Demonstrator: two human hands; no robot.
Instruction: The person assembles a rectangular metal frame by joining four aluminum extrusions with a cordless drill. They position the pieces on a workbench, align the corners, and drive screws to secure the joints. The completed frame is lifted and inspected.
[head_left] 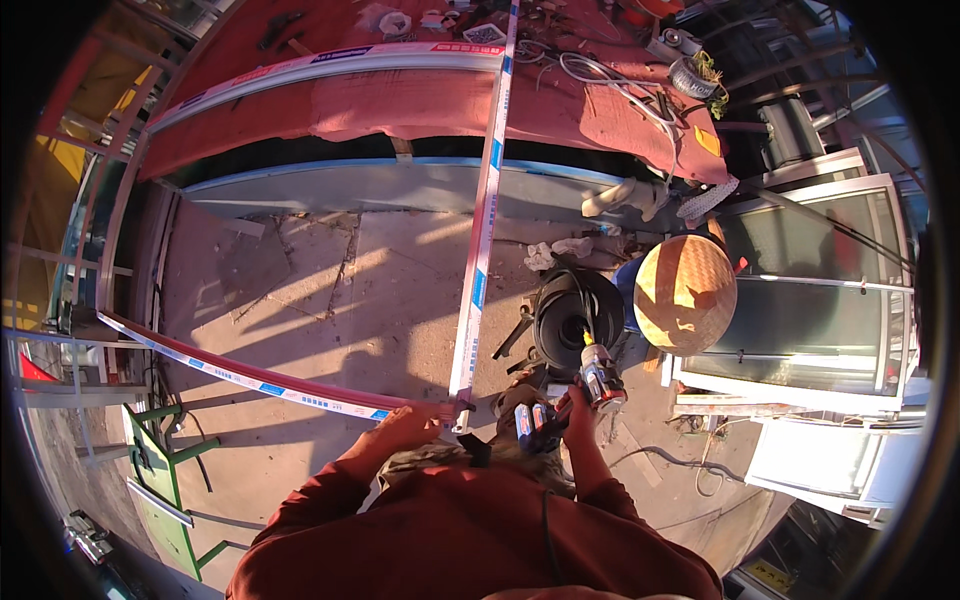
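Several printed labels (480,288) along frame (466,350)

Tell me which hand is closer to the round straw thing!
Right. In the picture, the right hand is below and left of the round straw thing, holding a drill; the left hand is farther left, at the frame.

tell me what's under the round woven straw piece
Something blue shows past the left edge of the woven straw piece; the rest underneath is covered, so its shape can't be told.
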